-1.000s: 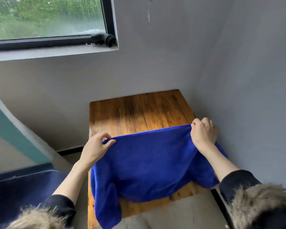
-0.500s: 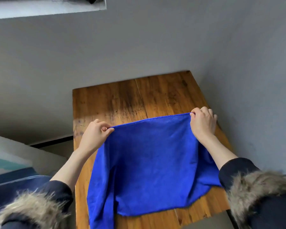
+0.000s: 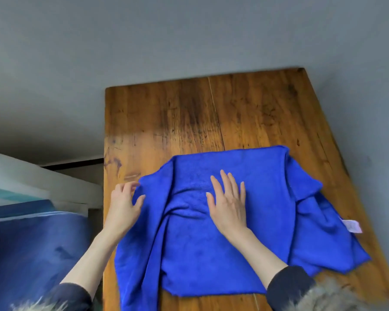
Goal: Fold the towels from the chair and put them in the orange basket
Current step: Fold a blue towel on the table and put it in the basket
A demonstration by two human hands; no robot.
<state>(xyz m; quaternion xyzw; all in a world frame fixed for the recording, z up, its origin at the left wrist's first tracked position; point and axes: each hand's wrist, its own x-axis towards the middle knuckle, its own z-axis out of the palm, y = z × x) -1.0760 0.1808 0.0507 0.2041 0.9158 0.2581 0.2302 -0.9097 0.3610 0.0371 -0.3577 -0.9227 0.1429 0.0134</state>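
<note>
I see the blue towel [image 3: 211, 254] spread rumpled on the worktop [image 3: 189, 122]. My right hand [image 3: 229, 205] presses flat on its middle, fingers straight. My left hand [image 3: 123, 205], fingers loosely curled, touches the towel's edge at nine o'clock, nearest that bunched side.

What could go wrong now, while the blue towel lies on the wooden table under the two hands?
1. The blue towel is bunched, with ridges beside the flat right hand; a fold made now would probably trap the wrinkles.
2. Its left side lies along the edge of the table near the left hand, so it may slide off.
3. The right side with the white label lies crumpled, so edges may not line up.
</note>
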